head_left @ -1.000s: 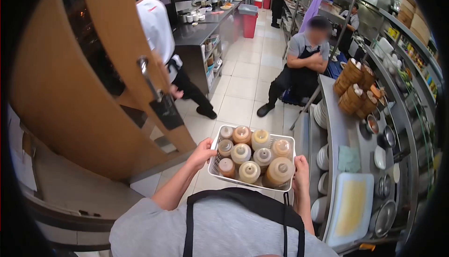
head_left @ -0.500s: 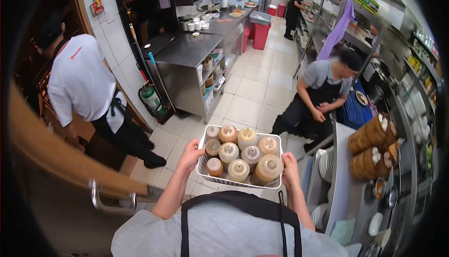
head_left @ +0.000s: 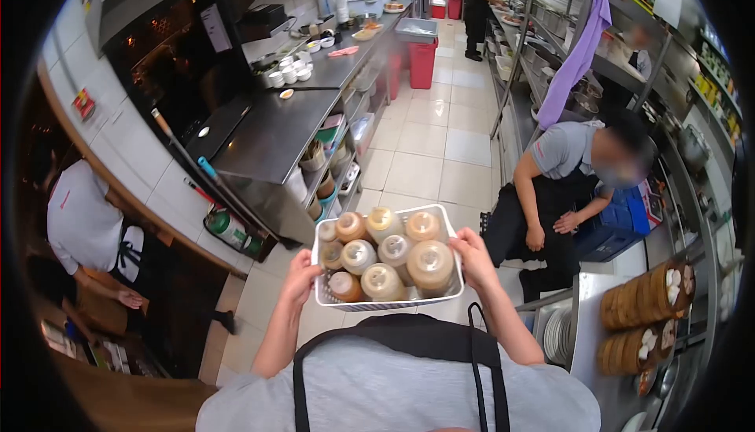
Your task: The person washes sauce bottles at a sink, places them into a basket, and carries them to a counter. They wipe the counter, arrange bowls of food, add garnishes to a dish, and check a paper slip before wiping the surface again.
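Observation:
A white plastic basket (head_left: 391, 305) is held out in front of my chest, slightly tilted. My left hand (head_left: 300, 277) is closed on its left end, and my right hand (head_left: 473, 257) grips the right end. Inside stand several squeeze bottles (head_left: 432, 262) with pale translucent caps, packed close together. Their contents look cream, beige and orange-brown. The bottles' lower parts are hidden by the basket walls and by one another.
At left is a steel counter (head_left: 263, 145) with small white cups; a fire extinguisher (head_left: 230, 230) stands below. On the right a person sits on the aisle's edge (head_left: 578, 157), near a blue crate (head_left: 613, 227) and stacked bamboo steamers (head_left: 641, 298). Tiled floor (head_left: 409, 137) runs ahead to a red bin (head_left: 421, 66).
My view has moved forward into the aisle, past the wooden door. The basket has shifted slightly left, still in both hands. The seated person's head has turned, and the white-shirted person appears farther left.

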`<state>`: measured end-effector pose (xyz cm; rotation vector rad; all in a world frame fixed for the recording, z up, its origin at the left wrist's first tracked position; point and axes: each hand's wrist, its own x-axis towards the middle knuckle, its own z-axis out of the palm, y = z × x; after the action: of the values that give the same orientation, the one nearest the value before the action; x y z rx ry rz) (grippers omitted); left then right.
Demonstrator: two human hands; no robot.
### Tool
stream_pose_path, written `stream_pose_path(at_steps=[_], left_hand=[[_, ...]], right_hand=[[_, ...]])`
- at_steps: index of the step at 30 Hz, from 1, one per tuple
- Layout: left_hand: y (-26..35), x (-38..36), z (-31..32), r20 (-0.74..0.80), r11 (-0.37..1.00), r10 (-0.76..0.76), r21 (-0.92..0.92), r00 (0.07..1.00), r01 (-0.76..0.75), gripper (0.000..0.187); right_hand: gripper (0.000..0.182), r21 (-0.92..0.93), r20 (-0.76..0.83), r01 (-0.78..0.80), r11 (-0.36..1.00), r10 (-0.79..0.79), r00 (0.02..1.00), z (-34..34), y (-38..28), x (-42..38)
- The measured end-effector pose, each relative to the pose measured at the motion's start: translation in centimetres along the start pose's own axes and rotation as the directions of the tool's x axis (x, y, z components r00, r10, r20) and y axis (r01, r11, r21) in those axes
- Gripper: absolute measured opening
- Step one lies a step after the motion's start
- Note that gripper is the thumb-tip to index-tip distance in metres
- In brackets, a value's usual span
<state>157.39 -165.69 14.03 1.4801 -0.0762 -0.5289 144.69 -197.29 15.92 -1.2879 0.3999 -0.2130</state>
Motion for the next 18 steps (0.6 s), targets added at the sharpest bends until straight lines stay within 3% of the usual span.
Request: stream_pose_path(at_steps=[10, 14, 18], left_hand=[[5.4, 22.5, -2.1, -0.185, 0.998, 0.066, -0.001, 0.981, -0.067, 0.02], [9.6, 32.2, -0.3, -0.101, 0.999, -0.015, 0.042, 0.995, 0.02, 0.019], [12.4, 43.4, 3.0, 0.012, 1.0, 0.023, 0.003, 1.0, -0.023, 0.025]], right_hand=[[0.011, 0.017, 0.095, -0.059, 0.998, 0.057, 0.994, 2.6, -0.3, 25.9], [0.012, 0.055, 0.021, 0.006, 0.998, -0.007, 1.0, 2.1, -2.5, 34.9], [0.013, 0.021, -0.099, 0.039, 0.999, -0.036, 0.994, -0.1, -5.6, 41.6]])
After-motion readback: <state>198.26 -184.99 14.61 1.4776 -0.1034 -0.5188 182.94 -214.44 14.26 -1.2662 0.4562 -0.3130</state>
